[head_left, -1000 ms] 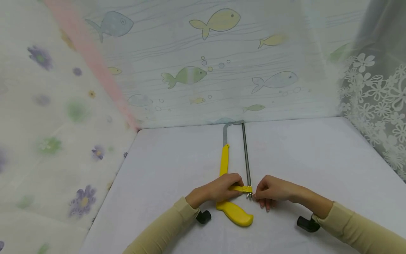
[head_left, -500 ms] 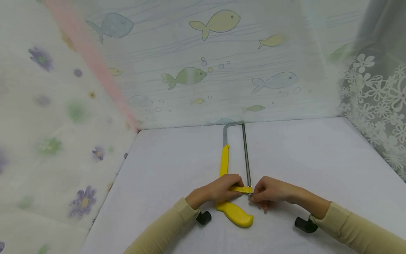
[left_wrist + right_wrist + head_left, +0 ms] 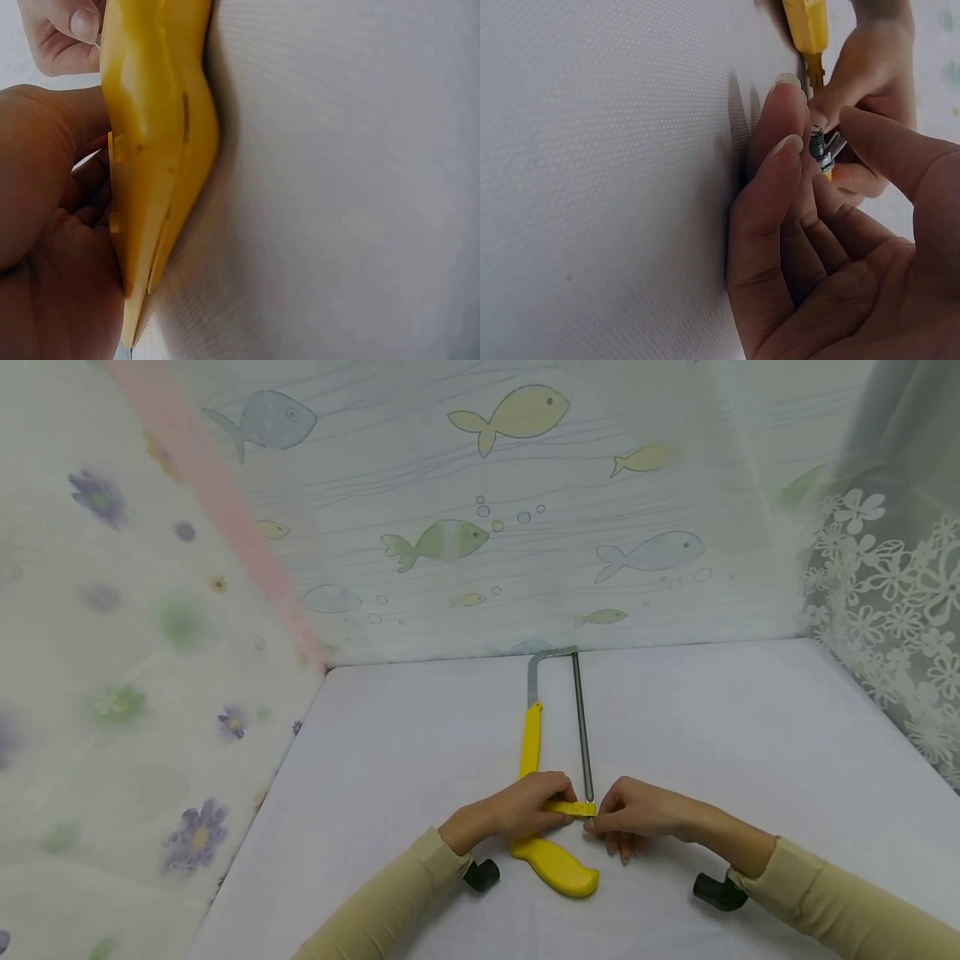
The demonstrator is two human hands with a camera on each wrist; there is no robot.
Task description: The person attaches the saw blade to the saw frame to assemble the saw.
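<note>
A hacksaw [image 3: 530, 739] with a yellow handle and a grey metal front lies on the white table, its blade [image 3: 582, 727] running along the right side. My left hand [image 3: 528, 802] grips the yellow part of the frame near the handle, where a yellow arm reaches across to the blade's near end. At that end, my right hand [image 3: 645, 810] has its thumb and index finger at a wing nut [image 3: 831, 152]. The nut sits on a threaded bolt [image 3: 817, 139], seen in the right wrist view; in the head view the fingertips cover most of it. The left wrist view shows the yellow handle [image 3: 161, 127] close up.
A white cloth covers the table [image 3: 420, 727]. Behind it hangs a curtain [image 3: 360, 510] printed with fish, and a flowered curtain [image 3: 150, 693] borders the left side. Black wrist devices show under the left sleeve [image 3: 397, 893] and the right sleeve [image 3: 832, 893].
My right hand has shifted slightly left, its fingertips closing over the wing nut that showed beside them a second ago. The left hand and the hacksaw have stayed put.
</note>
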